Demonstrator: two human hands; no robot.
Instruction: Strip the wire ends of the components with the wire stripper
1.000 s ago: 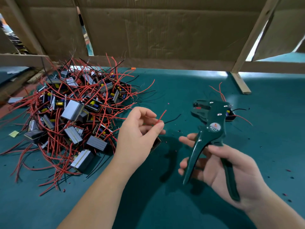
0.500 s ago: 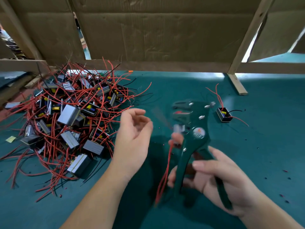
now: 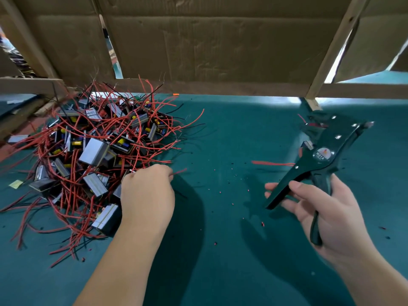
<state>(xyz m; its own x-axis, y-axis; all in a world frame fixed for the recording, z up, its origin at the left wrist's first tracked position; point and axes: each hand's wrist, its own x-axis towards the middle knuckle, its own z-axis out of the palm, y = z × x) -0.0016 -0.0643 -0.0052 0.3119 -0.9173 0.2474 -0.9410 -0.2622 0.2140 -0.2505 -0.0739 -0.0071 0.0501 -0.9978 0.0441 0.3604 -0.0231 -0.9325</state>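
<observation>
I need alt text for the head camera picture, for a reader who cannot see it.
A person's right hand holds a dark green wire stripper over a green table, while the left hand reaches into a pile of small components with red wires, its fingertips hidden. A cardboard wall stands behind the table.

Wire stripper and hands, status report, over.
Right hand grips dark green wire stripper. Left hand on tangled pile of red-wired components, grip hidden. Blurred red wire beside stripper.
</observation>
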